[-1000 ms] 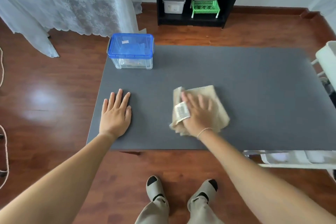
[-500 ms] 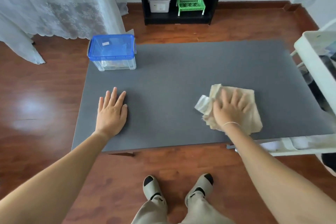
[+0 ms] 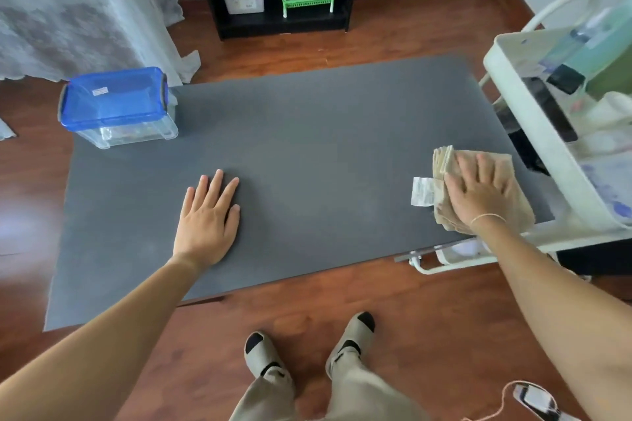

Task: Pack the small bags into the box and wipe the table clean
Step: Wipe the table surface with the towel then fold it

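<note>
Wiping is the step in hand: the beige cloth (image 3: 478, 188), folded and with a white label (image 3: 421, 191) sticking out at its left side, lies flat on the grey table (image 3: 307, 147) near its right, near corner, and the right hand (image 3: 478, 188) presses down on it with fingers straight and spread, gripping nothing. The left hand (image 3: 208, 219) rests palm-down on the table left of centre, fingers straight and holding nothing, apparently to steady the body. The blue-lidded clear box (image 3: 118, 106) stands closed at the table's far left corner; no small bags show on the tabletop, so packing looks finished, though its contents are too blurred to make out. A white cart (image 3: 533, 133) stands just beside the table's right edge. With the cloth this close to the corner, the next move calls for turning the stroke back toward the left or the far side, keeping flat pressure so the cloth does not slip off the edge. Compared with half a second ago, the cloth and right hand have slid farther right, from right of centre to almost the edge, while the left hand and box have stayed put.
</note>
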`<action>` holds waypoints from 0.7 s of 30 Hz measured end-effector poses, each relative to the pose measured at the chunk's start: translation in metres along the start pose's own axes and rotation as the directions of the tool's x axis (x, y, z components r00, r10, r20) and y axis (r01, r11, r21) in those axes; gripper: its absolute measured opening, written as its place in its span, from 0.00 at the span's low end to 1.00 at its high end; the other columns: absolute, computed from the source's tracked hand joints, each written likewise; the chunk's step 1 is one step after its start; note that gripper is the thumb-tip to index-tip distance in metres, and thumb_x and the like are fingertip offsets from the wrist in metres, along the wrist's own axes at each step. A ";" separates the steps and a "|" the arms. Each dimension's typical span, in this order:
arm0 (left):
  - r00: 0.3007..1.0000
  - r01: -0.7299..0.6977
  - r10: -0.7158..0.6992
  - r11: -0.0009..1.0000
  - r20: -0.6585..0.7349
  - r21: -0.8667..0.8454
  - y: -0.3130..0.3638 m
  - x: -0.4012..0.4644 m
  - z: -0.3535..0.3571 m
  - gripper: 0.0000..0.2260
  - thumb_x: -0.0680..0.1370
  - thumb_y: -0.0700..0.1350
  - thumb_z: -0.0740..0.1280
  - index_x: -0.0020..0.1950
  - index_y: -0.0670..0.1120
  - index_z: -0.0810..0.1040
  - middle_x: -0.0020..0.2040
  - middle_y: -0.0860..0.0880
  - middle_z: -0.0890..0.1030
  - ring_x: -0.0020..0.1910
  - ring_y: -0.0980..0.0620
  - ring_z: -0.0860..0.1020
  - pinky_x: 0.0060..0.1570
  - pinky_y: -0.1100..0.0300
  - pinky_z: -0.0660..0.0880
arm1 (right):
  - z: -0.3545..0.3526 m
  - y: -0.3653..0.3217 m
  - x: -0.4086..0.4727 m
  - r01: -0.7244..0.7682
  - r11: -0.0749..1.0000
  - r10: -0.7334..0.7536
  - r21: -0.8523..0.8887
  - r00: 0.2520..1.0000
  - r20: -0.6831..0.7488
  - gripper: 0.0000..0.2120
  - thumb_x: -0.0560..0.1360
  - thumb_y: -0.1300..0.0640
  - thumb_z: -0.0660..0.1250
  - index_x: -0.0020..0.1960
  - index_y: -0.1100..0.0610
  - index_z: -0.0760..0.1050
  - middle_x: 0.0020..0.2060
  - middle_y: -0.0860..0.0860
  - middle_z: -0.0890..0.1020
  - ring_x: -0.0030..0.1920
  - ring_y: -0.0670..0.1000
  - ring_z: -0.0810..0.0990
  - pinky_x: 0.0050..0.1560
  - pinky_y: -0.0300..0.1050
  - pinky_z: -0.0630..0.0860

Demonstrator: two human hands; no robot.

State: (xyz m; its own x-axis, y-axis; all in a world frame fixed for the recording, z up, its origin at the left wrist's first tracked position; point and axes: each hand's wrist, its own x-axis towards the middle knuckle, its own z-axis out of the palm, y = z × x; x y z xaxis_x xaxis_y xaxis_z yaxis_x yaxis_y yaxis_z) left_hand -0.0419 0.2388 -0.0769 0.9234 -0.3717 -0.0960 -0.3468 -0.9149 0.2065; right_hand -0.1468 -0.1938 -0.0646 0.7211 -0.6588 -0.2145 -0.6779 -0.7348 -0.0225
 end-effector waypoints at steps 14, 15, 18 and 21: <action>0.998 0.053 -0.054 0.998 0.020 0.043 0.005 0.001 0.001 0.27 0.76 0.56 0.44 0.74 0.51 0.58 0.77 0.48 0.56 0.76 0.45 0.52 0.75 0.49 0.48 | 0.015 -0.010 -0.023 0.699 0.701 -0.708 -0.145 0.706 -0.023 0.29 0.72 0.37 0.46 0.72 0.41 0.57 0.73 0.47 0.64 0.74 0.58 0.59 0.71 0.58 0.54; 0.998 0.055 -0.056 0.997 0.019 0.046 0.006 0.001 0.000 0.27 0.76 0.56 0.43 0.74 0.51 0.58 0.77 0.48 0.56 0.76 0.45 0.52 0.75 0.49 0.48 | 0.007 0.009 0.002 0.579 0.802 -0.587 -0.145 0.809 -0.016 0.30 0.72 0.36 0.42 0.73 0.41 0.52 0.75 0.48 0.59 0.75 0.57 0.54 0.73 0.58 0.51; 0.998 0.059 -0.059 0.997 0.016 0.045 0.008 0.000 -0.001 0.27 0.76 0.56 0.43 0.74 0.51 0.59 0.77 0.48 0.57 0.76 0.44 0.52 0.75 0.49 0.48 | -0.006 0.007 0.056 0.244 0.965 -0.249 -0.100 0.968 -0.037 0.28 0.74 0.37 0.36 0.73 0.39 0.45 0.76 0.48 0.52 0.76 0.58 0.49 0.74 0.61 0.47; 0.998 0.056 -0.057 0.997 0.005 0.044 0.009 0.000 -0.003 0.27 0.76 0.56 0.43 0.74 0.51 0.60 0.76 0.48 0.58 0.76 0.44 0.53 0.74 0.50 0.48 | -0.007 -0.066 0.069 0.124 0.992 -0.123 0.034 0.992 -0.006 0.27 0.75 0.38 0.38 0.74 0.40 0.45 0.77 0.48 0.49 0.76 0.59 0.43 0.73 0.63 0.38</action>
State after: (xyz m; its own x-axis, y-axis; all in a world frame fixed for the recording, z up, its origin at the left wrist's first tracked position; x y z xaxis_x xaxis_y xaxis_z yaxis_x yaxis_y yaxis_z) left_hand -0.0449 0.2311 -0.0724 0.9406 -0.3201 -0.1128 -0.3011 -0.9404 0.1579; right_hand -0.0518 -0.1920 -0.0708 0.8002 -0.5640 -0.2038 -0.5881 -0.8046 -0.0820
